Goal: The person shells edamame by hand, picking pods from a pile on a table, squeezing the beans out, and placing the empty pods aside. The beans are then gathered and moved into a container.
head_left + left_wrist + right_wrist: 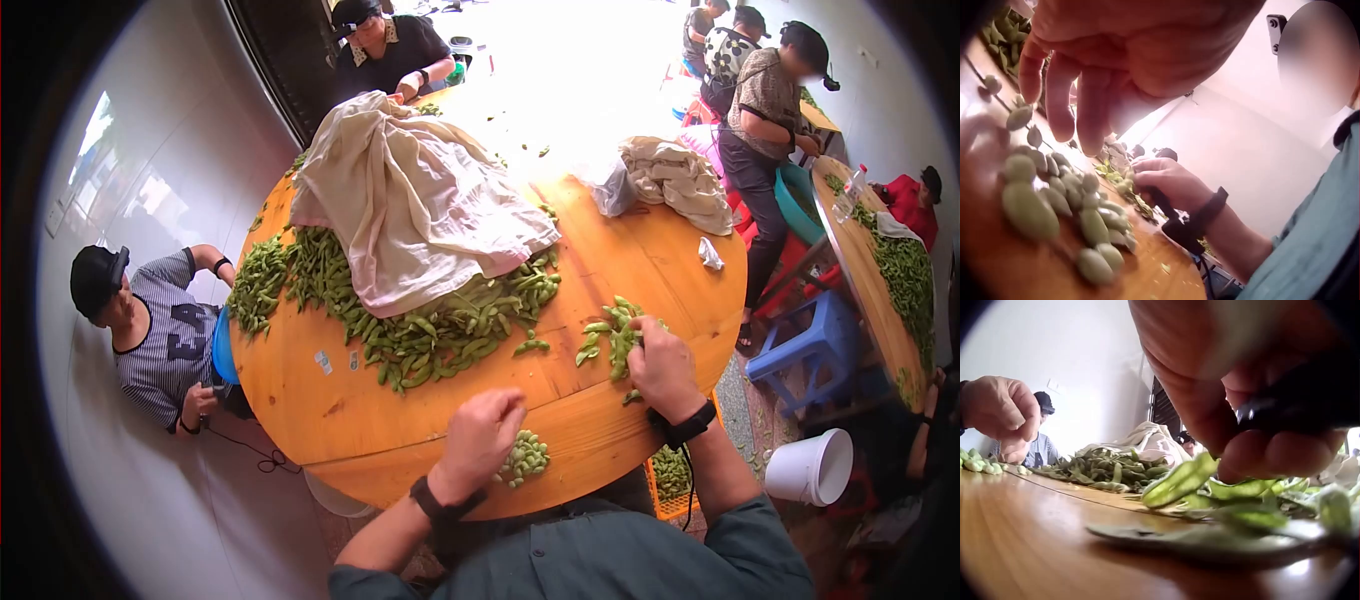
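My left hand (482, 440) hovers over a small pile of shelled green beans (526, 458) at the table's near edge. In the left wrist view its fingers hang loosely bent above the beans (1029, 209), with nothing held between them. To the right, my right hand (662, 370) is curled beside a small heap of green bean pods (592, 342). A dark object with a shiny spot (1249, 414) shows within its grip in the right wrist view; its kind I cannot tell. A flattened pod (1180, 482) lies right under those fingertips.
A large pod heap (440, 345) under a pale cloth (420, 210) covers the table's middle. Another bundled cloth (675, 180) sits at the back right. An orange crate (668, 480) and a white bucket (812, 468) stand below. Other people sit around the tables.
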Tool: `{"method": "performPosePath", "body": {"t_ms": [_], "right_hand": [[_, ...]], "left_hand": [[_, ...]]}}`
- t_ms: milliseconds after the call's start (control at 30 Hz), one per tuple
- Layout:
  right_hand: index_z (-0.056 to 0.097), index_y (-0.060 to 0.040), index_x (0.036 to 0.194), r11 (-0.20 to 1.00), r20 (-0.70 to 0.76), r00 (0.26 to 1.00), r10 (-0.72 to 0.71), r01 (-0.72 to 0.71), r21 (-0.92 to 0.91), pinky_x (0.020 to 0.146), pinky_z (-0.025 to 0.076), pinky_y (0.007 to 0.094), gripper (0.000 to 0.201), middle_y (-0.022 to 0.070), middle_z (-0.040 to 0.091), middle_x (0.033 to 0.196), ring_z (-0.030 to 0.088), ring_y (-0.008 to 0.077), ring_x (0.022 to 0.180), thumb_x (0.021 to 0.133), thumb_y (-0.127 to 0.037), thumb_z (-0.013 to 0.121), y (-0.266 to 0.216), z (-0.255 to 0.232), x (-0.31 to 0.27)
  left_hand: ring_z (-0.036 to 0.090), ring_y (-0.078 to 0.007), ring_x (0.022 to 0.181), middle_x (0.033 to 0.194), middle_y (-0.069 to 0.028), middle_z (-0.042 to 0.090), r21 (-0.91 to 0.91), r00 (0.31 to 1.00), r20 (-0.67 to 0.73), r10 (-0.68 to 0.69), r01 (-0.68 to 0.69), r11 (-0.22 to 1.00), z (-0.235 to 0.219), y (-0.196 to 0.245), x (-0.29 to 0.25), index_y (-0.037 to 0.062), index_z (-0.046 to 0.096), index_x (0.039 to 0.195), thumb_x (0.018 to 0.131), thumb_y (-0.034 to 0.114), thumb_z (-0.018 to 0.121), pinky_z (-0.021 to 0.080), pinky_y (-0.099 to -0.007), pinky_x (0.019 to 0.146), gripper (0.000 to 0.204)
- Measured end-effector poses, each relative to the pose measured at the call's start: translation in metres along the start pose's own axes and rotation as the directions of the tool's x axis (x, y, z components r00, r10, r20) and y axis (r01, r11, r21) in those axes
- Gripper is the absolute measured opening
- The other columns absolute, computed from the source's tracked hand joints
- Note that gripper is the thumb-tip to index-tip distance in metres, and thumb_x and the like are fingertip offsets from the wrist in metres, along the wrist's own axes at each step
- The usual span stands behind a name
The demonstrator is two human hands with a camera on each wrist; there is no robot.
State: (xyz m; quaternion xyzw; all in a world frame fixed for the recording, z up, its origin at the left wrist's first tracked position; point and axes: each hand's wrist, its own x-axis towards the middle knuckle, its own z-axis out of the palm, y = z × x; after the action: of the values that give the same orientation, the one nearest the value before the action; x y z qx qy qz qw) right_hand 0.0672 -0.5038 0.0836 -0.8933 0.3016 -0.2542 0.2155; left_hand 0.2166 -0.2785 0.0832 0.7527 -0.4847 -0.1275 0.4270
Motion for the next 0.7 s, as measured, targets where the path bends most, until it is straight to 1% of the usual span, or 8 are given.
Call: {"method": "performPosePath", "body": {"t_ms": [100, 200, 300, 433, 533, 600, 633, 700], "right_hand": [[0.054, 0.0011, 0.11, 0.995, 0.005, 0.997, 0.076, -0.075, -0.07, 0.069, 0.05, 0.0478, 0.026, 0.0231, 0.065, 0.082, 0.065, 0.0414, 0.078, 0.084, -0.003, 0.052, -0.009, -0.013, -0.001], [0.055, 0.0013, 0.106, 0.99, 0.006, 1.0, -0.027, 0.026, 0.138, 0.068, 0.049, 0.0471, 0.022, 0.0231, 0.065, 0.081, 0.065, 0.041, 0.077, 0.085, -0.001, 0.051, -0.019, -0.006, -0.009], [0.062, 0.0023, 0.101, 0.887, 0.212, 0.968, -0.138, 0.026, 0.46, 0.064, 0.051, 0.0361, 0.014, 0.019, 0.063, 0.074, 0.065, 0.0263, 0.067, 0.091, -0.005, 0.056, -0.036, 0.003, -0.017], [0.064, 0.0021, 0.104, 0.856, 0.261, 0.951, -0.164, 0.006, 0.517, 0.062, 0.05, 0.0314, 0.016, 0.0148, 0.063, 0.073, 0.064, 0.017, 0.066, 0.091, -0.006, 0.058, -0.036, 0.018, -0.02], [0.064, 0.0012, 0.107, 0.855, 0.414, 0.909, -0.039, -0.184, 0.485, 0.064, 0.054, 0.0355, 0.02, 0.0188, 0.069, 0.083, 0.069, 0.0271, 0.069, 0.091, -0.008, 0.056, -0.043, 0.019, -0.021], [0.063, 0.0018, 0.111, 0.616, 0.621, 0.784, -0.004, -0.487, 0.619, 0.06, 0.053, 0.0247, 0.021, 0.0044, 0.067, 0.08, 0.063, 0.0079, 0.066, 0.094, -0.007, 0.054, -0.049, 0.022, -0.023], [0.063, 0.0018, 0.111, 0.613, 0.622, 0.783, -0.002, -0.491, 0.619, 0.06, 0.053, 0.0247, 0.021, 0.0044, 0.067, 0.08, 0.063, 0.0079, 0.066, 0.094, -0.007, 0.054, -0.051, 0.024, -0.024], [0.062, 0.0022, 0.113, 0.533, 0.701, 0.712, -0.041, -0.578, 0.618, 0.062, 0.054, 0.0234, 0.022, 0.0036, 0.068, 0.084, 0.064, 0.0081, 0.067, 0.095, -0.009, 0.054, -0.056, 0.028, -0.026]], "left_hand": [[0.063, -0.0306, 0.079, 0.09, -0.0134, 0.063, -0.023, 0.995, -0.06, -0.078, 0.077, 0.997, 0.004, -0.01, 0.035, 0.0027, 0.066, 0.109, 0.083, 0.012, 0.071, 0.051, -0.0397, 0.074, 0.028], [0.061, -0.0302, 0.082, 0.096, -0.0119, 0.056, 0.259, 1.0, -0.019, 0.005, 0.0, 0.966, 0.014, -0.024, 0.06, 0.0094, 0.067, 0.11, 0.083, 0.015, 0.072, 0.051, -0.0403, 0.074, 0.028], [0.061, -0.0302, 0.082, 0.093, -0.0114, 0.056, 0.383, 0.998, 0.06, -0.025, 0.0, 0.924, 0.017, -0.026, 0.07, 0.0092, 0.068, 0.104, 0.084, 0.016, 0.071, 0.05, -0.0408, 0.074, 0.021], [0.062, -0.0308, 0.08, 0.089, -0.0118, 0.06, 0.426, 0.999, 0.032, 0.019, -0.031, 0.904, 0.017, -0.031, 0.058, 0.0073, 0.068, 0.099, 0.086, 0.016, 0.068, 0.051, -0.0386, 0.071, 0.015], [0.063, -0.0129, 0.067, 0.082, -0.006, 0.069, -0.093, 0.95, 0.129, -0.285, 0.298, 0.95, 0.003, -0.023, 0.042, 0.0008, 0.065, 0.099, 0.095, 0.015, 0.062, 0.049, -0.0265, 0.06, 0.015], [0.062, -0.009, 0.068, 0.082, -0.0034, 0.068, -0.33, 0.896, 0.222, -0.383, 0.439, 0.836, -0.007, -0.001, 0.03, 0.001, 0.064, 0.101, 0.096, 0.016, 0.062, 0.048, -0.024, 0.06, 0.016], [0.061, -0.0051, 0.07, 0.083, -0.0009, 0.067, -0.531, 0.832, 0.327, -0.449, 0.555, 0.641, -0.01, 0.004, 0.024, 0.0012, 0.064, 0.104, 0.098, 0.017, 0.061, 0.048, -0.0214, 0.06, 0.017], [0.061, -0.0051, 0.07, 0.085, 0.0001, 0.067, -0.538, 0.823, 0.344, -0.451, 0.567, 0.624, -0.009, 0.005, 0.012, 0.0031, 0.062, 0.108, 0.098, 0.017, 0.061, 0.048, -0.0192, 0.061, 0.017]]}}
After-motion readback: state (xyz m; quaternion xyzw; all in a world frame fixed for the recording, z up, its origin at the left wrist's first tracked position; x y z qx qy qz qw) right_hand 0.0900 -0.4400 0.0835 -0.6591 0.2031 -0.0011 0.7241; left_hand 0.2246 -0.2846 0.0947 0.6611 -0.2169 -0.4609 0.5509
